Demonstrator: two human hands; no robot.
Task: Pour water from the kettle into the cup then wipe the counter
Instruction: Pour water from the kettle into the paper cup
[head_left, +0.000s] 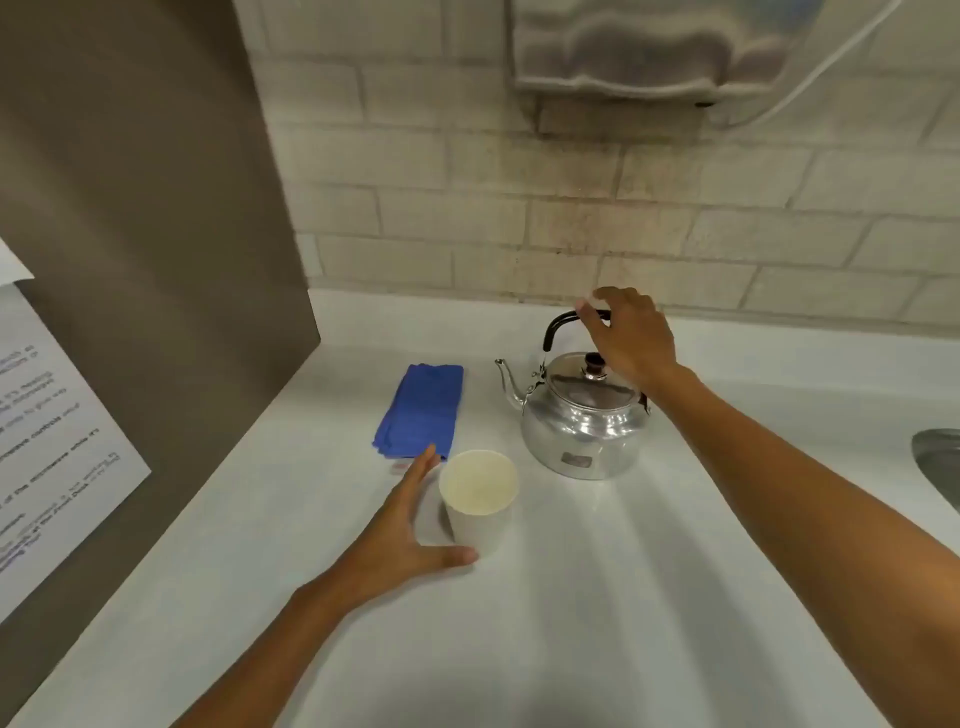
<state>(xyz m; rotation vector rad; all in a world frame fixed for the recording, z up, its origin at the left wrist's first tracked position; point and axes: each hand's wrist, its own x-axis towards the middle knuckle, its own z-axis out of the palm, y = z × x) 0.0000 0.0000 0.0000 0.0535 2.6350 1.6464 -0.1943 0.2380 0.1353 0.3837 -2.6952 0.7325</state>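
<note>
Our right hand (626, 338) curls over the kettle (584, 418) handle; our left hand (402, 535), spread open, flanks the cup (478, 499) beside it.

I am looking down on a white counter (597, 597) running along a pale brick wall. Three things are sitting directly on it. A polished metal kettle (584, 421) is standing upright toward the back, spout pointing left, black handle raised. A white paper cup (479, 499) is standing upright in front of the kettle and a little left, apart from it. A folded blue cloth (422, 410) is lying flat left of the kettle, its near corner just beside the cup's rim.
</note>
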